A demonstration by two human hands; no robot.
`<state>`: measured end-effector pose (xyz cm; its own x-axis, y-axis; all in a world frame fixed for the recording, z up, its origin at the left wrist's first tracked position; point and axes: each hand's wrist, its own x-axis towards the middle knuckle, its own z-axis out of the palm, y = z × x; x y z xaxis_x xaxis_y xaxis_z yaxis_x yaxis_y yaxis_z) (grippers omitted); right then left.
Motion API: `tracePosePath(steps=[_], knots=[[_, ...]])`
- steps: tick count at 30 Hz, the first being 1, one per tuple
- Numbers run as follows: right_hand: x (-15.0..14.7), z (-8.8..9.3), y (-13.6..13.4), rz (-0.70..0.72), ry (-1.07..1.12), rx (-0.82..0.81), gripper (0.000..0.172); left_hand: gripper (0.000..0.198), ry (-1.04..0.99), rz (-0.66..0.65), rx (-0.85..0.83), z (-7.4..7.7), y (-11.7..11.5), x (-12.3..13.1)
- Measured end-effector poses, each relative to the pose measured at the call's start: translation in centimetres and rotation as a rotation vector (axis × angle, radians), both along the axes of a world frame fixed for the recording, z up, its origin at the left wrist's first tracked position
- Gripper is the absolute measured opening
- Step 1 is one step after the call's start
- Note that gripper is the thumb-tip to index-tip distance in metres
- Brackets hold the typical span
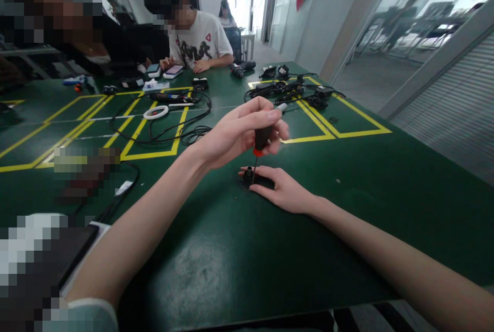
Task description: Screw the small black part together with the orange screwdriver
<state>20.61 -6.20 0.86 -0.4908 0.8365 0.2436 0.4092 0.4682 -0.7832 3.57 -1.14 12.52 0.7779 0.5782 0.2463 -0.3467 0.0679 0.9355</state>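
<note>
1. Grip: left hand (239, 131) closed around a screwdriver with black handle, red collar and thin metal shaft (262, 139); right hand (289, 190) with thumb and forefinger clamped about a small black part with round base and short upright post (249, 173).
2. Broad green table (370, 188), marked with yellow tape rectangles (363, 133), under both hands.
3. Person in white printed T-shirt (196, 41), across the table.
4. Tangled heap of black cables (276, 88), beyond the hands, lying over tape lines.
5. Screwdriver: near upright, slightly tilted, shaft down at the part; tip contact cannot be told.
6. Flat white ring (156, 112), far left of the screwdriver.
7. Black part: on the table, post upward.
</note>
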Motion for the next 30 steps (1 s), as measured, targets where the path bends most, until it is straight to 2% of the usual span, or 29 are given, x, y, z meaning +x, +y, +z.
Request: tracePosePath(steps=[3, 7, 13, 16, 19, 21, 23, 28, 30], knots=[[0.0, -0.1, 0.0, -0.013, -0.003, -0.012, 0.034, 0.026, 0.026, -0.018, -0.011, 0.4, -0.2, -0.1], [-0.1, 0.1, 0.0, -0.038, 0.002, -0.03, 0.029, 0.034, 0.057, -0.082, -0.014, 0.8, 0.0, -0.3], [-0.4, 0.0, 0.0, -0.147, -0.044, 0.053, 0.02, 0.025, 0.02, 0.008, -0.006, 0.3, 0.2, -0.4], [-0.4, -0.2, -0.1, -0.198, -0.04, 0.083, 0.033, 0.029, 0.008, 0.056, -0.008, 0.4, 0.3, -0.5], [0.0, -0.4, -0.1, -0.093, -0.023, 0.134, 0.043, 0.02, 0.025, 0.033, -0.021, 0.9, 0.5, -0.8], [0.4, -0.4, 0.0, -0.008, -0.041, 0.155, 0.036, 0.026, 0.05, -0.007, -0.013, 1.1, 0.7, -1.1], [0.7, -0.3, 0.1, 0.005, -0.073, 0.147, 0.028, 0.032, 0.061, -0.011, 0.011, 1.3, 1.0, -1.3], [0.2, -0.4, 0.2, -0.171, -0.09, 0.118, 0.028, 0.026, 0.059, 0.013, 0.081, 1.0, 1.6, -2.1], [-0.2, -0.5, 0.1, -0.218, -0.086, 0.104, 0.028, 0.031, 0.045, -0.017, 0.08, 0.7, 1.8, -2.3]])
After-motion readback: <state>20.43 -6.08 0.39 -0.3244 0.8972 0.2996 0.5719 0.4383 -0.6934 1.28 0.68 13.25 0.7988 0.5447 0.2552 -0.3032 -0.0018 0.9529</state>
